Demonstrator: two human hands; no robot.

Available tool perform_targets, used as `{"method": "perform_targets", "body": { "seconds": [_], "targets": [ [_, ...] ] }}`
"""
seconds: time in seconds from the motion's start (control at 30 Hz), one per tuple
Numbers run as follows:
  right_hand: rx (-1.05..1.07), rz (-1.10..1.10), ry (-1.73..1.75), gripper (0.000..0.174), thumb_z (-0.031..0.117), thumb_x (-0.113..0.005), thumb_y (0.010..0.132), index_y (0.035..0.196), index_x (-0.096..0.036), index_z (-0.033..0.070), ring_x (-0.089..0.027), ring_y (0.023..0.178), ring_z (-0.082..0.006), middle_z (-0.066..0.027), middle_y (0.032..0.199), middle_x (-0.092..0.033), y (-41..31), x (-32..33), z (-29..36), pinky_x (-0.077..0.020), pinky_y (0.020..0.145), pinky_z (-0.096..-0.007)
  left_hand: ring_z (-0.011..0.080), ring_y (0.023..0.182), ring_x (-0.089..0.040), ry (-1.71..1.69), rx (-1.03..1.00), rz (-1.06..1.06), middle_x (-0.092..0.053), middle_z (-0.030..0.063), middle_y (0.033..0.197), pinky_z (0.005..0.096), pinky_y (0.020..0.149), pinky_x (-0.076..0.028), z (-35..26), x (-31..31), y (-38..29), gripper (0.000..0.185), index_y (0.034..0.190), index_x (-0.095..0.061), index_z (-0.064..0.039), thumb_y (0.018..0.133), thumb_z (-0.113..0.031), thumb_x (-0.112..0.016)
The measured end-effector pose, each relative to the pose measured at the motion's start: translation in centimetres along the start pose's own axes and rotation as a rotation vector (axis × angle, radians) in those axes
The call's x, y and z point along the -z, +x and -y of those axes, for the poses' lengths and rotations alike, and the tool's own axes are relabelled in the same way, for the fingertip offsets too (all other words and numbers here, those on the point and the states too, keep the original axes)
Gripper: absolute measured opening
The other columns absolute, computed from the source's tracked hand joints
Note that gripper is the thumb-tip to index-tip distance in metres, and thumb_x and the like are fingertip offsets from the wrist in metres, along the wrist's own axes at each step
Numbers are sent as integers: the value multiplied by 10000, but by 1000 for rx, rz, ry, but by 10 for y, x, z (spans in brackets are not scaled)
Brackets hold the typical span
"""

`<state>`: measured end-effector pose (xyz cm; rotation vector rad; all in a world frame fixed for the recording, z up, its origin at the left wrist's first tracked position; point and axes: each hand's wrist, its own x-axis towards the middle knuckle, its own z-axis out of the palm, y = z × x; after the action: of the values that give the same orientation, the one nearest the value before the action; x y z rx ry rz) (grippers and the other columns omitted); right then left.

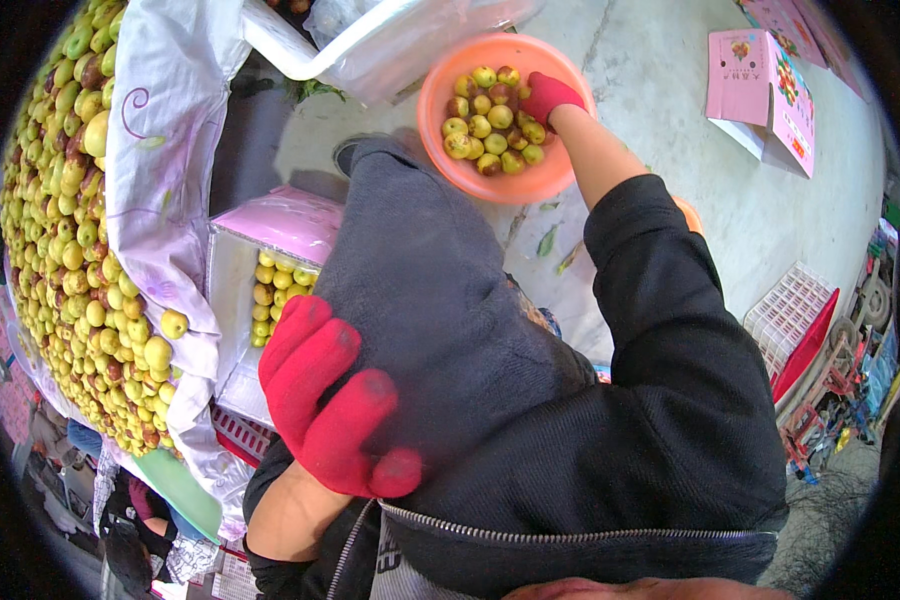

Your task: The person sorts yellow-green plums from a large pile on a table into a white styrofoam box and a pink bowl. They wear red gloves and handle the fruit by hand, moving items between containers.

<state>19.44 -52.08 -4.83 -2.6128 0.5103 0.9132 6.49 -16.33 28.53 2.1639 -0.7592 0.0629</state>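
My right hand [551,97], in a red glove with its wrist bare, reaches into an orange plastic basin [431,142] on the floor. Its fingers touch the jujubes [499,116] there, green-yellow with brown patches; whether it grips one is hidden. My left hand [330,405], gloved in red with darkened fingertips, is raised before my lap, fingers bent and apart, with nothing seen in it. Beyond it a pink carton [281,214] lies with its opening towards me, and yellow-green jujubes [270,292] are stacked inside. My trouser leg [420,247] lies between carton and basin.
A large heap of jujubes [75,247] fills the left side, bordered by white patterned cloth [154,165]. A white box [292,52] stands beyond the basin. Right are a pink carton [742,79] and a white crate [791,319]. Another person's gloved hand [141,499] shows lower left.
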Motion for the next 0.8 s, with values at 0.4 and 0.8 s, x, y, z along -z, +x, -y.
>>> {"method": "perform_targets", "body": {
  "seconds": [0.4, 0.8],
  "targets": [
    [-88, 185, 1209, 334, 366, -473, 960, 1161, -580, 123, -587, 778, -184, -62, 944, -597, -35, 15, -18, -512, 653, -332, 445, 1062, -531, -16, 11, -27, -544, 201, 1136, 576, 921, -437, 2, -1, 0, 478, 965, -564, -58, 886, -528, -531],
    [-348, 153, 1449, 500, 528, -411, 972, 1135, -584, 88, -586, 636, -203, -86, 830, -618, -59, 21, -27, -472, 531, -358, 446, 1078, -538, -28, -6, -88, -541, 224, 1175, 568, 932, -439, 2, -5, -3, 458, 1080, -542, -55, 906, -478, -520]
  ]
}}
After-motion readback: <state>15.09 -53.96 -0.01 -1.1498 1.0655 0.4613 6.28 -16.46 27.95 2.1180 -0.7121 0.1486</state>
